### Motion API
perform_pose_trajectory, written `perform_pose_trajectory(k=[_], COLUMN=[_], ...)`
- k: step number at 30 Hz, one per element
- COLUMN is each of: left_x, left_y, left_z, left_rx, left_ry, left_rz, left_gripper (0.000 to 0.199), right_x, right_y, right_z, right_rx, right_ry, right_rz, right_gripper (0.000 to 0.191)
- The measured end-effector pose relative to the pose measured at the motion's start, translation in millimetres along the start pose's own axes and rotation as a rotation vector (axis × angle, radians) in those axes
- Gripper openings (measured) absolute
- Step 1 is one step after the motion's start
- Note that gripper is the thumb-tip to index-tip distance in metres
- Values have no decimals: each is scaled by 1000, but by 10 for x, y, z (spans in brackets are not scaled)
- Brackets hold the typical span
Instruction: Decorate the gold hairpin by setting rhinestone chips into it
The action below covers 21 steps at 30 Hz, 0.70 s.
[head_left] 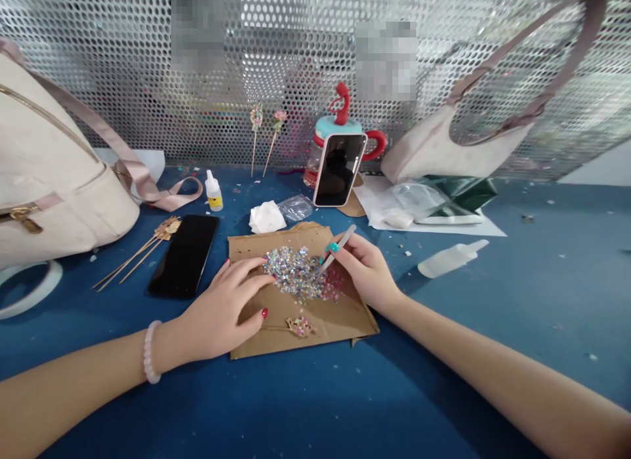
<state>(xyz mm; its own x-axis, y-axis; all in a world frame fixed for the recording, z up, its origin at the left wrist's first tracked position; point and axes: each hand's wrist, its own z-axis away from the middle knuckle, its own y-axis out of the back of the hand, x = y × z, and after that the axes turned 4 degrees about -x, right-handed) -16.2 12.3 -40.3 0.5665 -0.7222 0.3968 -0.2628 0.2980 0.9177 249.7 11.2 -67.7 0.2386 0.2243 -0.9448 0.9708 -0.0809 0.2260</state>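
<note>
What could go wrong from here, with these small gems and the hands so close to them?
The left hand has fingertips at the loose gems, so a small push might scatter them. The tweezers in the right hand could flick some away. The upright phone seems to lean on the lidded jug; a bump might make it slide.

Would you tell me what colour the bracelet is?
The bracelet is pale pink; best: head view.
</note>
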Motion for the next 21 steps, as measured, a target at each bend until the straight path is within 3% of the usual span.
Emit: perform_pose_trajectory(k=[15,21], left_x=[105,75], left_y=[-2,-23], left_z=[80,64], left_rx=[76,204], left_ry=[-4,-6], left_rz=[91,208], left_gripper=[36,35], right_x=[-111,-163], right_y=[84,93], right_z=[399,472], right_rx=[22,5], right_ry=[-23,3], right_rz=[23,57], right_gripper=[35,36])
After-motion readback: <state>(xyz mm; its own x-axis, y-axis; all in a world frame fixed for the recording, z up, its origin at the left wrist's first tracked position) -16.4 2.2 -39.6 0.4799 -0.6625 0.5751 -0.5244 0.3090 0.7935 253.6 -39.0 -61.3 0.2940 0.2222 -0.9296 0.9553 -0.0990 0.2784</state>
